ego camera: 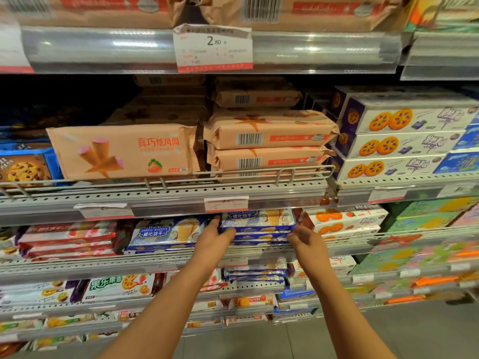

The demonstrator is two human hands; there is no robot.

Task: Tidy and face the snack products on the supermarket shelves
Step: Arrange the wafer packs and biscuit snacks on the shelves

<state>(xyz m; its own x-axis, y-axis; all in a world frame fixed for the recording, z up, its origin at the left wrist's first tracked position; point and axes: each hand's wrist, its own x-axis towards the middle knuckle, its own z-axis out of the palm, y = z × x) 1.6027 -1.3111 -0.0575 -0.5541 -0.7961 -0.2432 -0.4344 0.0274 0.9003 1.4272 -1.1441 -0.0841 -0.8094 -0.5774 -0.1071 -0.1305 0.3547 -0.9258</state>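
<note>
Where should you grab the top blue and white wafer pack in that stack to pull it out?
Grip the long, flat top blue and white wafer pack by its two short ends, coming from the front. It lies lengthwise on the stack, ends exposed; the left hand and right hand already sit there.

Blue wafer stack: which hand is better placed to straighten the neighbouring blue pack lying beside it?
Left. The left hand grips the wafer stack on the side bordering the neighbouring pack; the right hand holds the far end.
</note>
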